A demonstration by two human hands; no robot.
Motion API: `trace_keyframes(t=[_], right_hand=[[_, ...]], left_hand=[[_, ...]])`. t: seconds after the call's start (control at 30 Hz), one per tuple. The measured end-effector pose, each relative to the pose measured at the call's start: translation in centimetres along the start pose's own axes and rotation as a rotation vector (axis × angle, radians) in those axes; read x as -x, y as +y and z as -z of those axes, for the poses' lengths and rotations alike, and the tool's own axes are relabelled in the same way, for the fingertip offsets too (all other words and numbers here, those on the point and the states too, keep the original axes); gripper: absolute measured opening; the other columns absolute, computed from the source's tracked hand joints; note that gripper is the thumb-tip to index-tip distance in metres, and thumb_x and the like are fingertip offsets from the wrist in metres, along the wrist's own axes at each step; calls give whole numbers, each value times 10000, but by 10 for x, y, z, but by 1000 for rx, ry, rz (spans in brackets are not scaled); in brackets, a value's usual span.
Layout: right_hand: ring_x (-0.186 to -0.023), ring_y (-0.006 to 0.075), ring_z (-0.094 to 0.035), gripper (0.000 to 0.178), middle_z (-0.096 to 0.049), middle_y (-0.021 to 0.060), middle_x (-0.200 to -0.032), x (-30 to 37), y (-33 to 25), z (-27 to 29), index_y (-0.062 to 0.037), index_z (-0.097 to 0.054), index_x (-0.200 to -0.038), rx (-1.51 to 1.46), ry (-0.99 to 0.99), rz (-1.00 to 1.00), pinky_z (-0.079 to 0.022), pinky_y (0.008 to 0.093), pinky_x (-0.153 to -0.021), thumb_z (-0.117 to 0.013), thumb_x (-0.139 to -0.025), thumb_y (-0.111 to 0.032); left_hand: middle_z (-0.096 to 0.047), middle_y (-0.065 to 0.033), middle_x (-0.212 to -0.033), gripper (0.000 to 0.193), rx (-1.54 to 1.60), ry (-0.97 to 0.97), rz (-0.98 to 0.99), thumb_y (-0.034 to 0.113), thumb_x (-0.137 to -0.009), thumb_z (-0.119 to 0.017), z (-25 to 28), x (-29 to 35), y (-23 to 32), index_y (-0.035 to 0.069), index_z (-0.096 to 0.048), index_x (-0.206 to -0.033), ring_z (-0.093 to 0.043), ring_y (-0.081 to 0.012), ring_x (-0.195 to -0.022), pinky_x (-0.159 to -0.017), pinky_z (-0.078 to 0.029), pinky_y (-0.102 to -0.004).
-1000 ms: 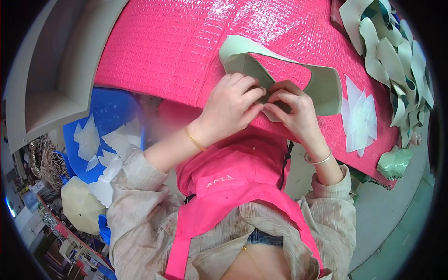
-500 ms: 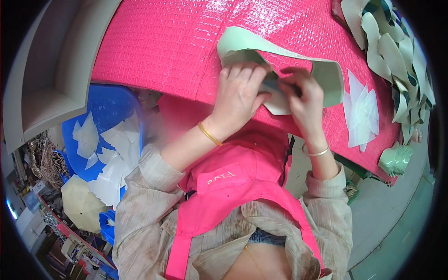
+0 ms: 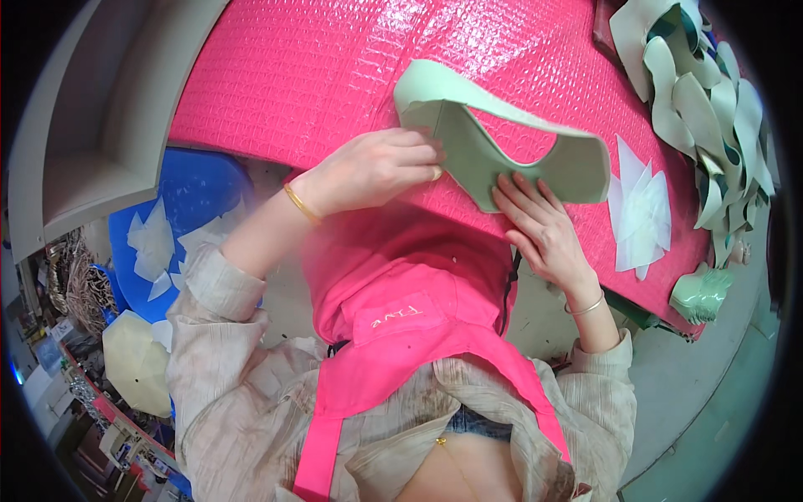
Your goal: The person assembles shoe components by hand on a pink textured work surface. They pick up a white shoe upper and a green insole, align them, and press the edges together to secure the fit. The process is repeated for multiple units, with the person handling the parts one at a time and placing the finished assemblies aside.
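Note:
A pale green shoe upper (image 3: 502,161), with a curved cutout along its far side, stands partly folded on the pink table, its grey-green inner face toward me. My right hand (image 3: 539,226) is open, its fingers spread against the near edge of that inner face. At the upper's left side, my left hand (image 3: 381,170) is closed in a pinch, thumb and fingertips together close to the edge. Whatever lies between those fingertips, if anything, is too small to make out.
White translucent sheet pieces (image 3: 641,213) lie in a pile at the right. Beyond them hang several more pale uppers (image 3: 694,109). A green bundle (image 3: 701,293) sits by the table's right corner. At the left are a blue bin (image 3: 196,180) with white scraps and a grey shelf (image 3: 125,109).
My hands have moved apart: the left one went left, off the upper's middle. The right has opened and flattened onto its near edge. More of the upper's inner face now shows.

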State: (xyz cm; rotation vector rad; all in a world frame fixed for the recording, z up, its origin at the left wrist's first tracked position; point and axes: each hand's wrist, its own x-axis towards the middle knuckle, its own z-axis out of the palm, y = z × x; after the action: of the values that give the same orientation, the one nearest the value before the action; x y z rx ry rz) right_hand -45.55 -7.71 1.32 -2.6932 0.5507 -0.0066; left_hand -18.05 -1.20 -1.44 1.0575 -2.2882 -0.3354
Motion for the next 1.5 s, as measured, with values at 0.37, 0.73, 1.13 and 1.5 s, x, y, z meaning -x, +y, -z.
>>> trace_keyframes(t=[0.37,0.73,1.13,1.5], right_hand=[[-1272,273,-317,699,-324,104,-1386,-18,-34,-20,-56,-331,-1334,-17,21,30,-251,427,-1032,-480,-806,-489],[-1276,194,-323,595,-355,21,-1383,9,-13,-12,-184,-353,-1343,23,18,-103,-233,402,-1042,-502,-815,-413],[-1203,241,-400,412,-441,146,-1276,33,43,61,-22,-486,-1201,-253,947,-392,-286,396,-999,-322,-938,-293],[-580,247,-565,255,-498,207,-626,-59,-18,59,69,-536,-797,-584,298,-411,-405,359,-552,-594,-810,-180]], left_hand=[[-606,-103,-833,222,-49,19,-86,-10,-628,-596,23,2,-13,2,-587,-849,-599,-257,-759,-686,-508,-341],[-561,-110,-1064,480,-256,-116,-57,26,-589,-579,10,-34,3,40,-546,-1068,-555,-250,-927,-872,-424,-399],[-620,-42,-774,199,318,312,458,133,-807,-578,13,-110,41,24,-607,-972,-599,-127,-735,-674,-462,-288],[-606,-73,-1022,273,1445,884,666,164,-880,-540,14,-93,16,-9,-557,-1091,-578,-127,-910,-815,-455,-269]])
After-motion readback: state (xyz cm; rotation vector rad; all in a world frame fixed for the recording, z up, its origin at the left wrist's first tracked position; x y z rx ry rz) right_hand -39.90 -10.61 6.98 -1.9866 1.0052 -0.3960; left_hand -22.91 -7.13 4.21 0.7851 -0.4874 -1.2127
